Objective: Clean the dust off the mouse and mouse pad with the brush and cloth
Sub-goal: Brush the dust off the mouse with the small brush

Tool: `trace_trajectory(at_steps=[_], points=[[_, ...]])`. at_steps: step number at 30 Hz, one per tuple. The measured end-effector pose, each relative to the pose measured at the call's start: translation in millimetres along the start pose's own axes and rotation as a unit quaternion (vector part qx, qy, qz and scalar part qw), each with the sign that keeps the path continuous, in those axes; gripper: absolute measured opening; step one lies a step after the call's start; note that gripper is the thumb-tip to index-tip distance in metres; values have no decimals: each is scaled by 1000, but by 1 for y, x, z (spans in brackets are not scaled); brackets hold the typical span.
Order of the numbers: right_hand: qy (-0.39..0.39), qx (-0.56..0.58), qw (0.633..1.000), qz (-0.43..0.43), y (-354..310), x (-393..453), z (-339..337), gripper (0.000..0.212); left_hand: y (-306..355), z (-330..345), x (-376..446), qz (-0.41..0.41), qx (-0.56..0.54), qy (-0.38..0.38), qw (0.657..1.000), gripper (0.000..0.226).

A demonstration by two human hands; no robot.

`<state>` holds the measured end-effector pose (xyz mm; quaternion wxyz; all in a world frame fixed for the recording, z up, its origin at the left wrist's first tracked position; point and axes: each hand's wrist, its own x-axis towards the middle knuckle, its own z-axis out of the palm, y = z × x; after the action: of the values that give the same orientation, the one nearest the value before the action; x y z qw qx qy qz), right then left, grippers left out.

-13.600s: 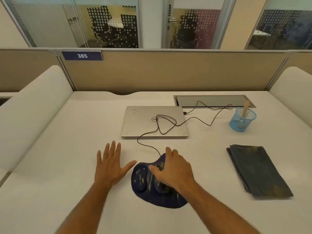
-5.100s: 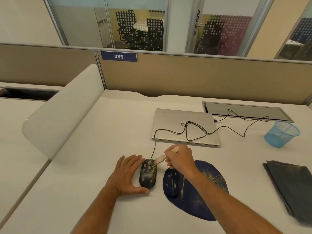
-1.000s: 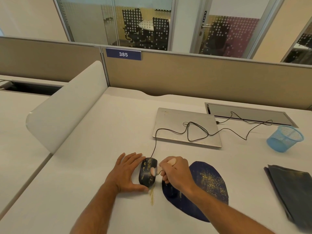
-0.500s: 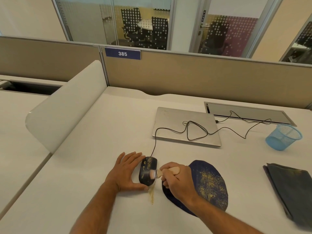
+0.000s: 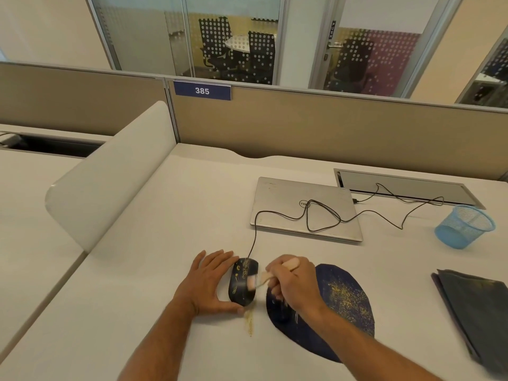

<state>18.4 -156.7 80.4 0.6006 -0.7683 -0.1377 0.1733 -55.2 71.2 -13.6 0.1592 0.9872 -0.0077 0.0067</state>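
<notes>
A black wired mouse point(image 5: 242, 284) with yellow dust on it sits on the white desk, left of the dark blue mouse pad point(image 5: 338, 306). My left hand point(image 5: 209, 284) holds the mouse by its left side and near end. My right hand point(image 5: 291, 281) grips a small wooden brush point(image 5: 261, 279) whose bristles rest on the right side of the mouse. Yellow dust lies scattered on the pad. A thin streak of dust point(image 5: 249, 321) lies on the desk below the mouse. A folded dark cloth point(image 5: 478, 312) lies at the right edge.
A shut silver laptop point(image 5: 305, 210) lies behind the mouse, with the mouse cable point(image 5: 316, 215) looped over it. A blue mesh cup point(image 5: 464, 225) stands at the right. A white divider panel point(image 5: 110, 174) runs along the left. A cable hatch point(image 5: 406, 187) lies at the back.
The brush has shifted slightly over the mouse's right side between frames. My left hand keeps its hold on the mouse. The dust streak on the desk stays below the mouse.
</notes>
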Motion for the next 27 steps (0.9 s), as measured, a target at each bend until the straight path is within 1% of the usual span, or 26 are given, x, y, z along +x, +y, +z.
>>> trace_trajectory(at_steps=[2, 4, 6, 9, 12, 14, 17, 18, 22, 24, 27], points=[[32, 0, 999, 18, -5, 17, 0, 21, 0, 0, 0, -1, 1, -3, 1000, 119], [40, -20, 998, 33, -9, 33, 4, 17, 1, 0, 0, -6, 1, -11, 1000, 119], [31, -43, 998, 45, -10, 44, 9, 15, 1, -1, 0, -11, 2, -16, 1000, 118], [-3, -80, 995, 66, -10, 51, 16, 15, 2, -2, 0, -8, 6, -11, 1000, 119], [-14, -50, 994, 91, -13, 52, 12, 14, 2, -3, -1, -7, 6, -9, 1000, 120], [-3, -26, 996, 91, -16, 53, 8, 15, 2, -3, -1, -8, 6, -10, 1000, 120], [33, -22, 996, 77, -17, 54, 11, 15, 2, -2, 0, -14, 2, -15, 1000, 120], [33, -26, 996, 80, -17, 54, 14, 14, 2, -1, 0, -14, 2, -15, 1000, 120], [-7, -60, 994, 90, -16, 50, 16, 18, 0, -1, 0, -9, 7, -10, 1000, 119], [5, -53, 996, 76, -18, 48, 16, 21, 0, -1, 0, -8, 10, -10, 1000, 119], [36, -38, 996, 66, -18, 46, 19, 17, 0, 1, 1, -17, 4, -17, 1000, 118]])
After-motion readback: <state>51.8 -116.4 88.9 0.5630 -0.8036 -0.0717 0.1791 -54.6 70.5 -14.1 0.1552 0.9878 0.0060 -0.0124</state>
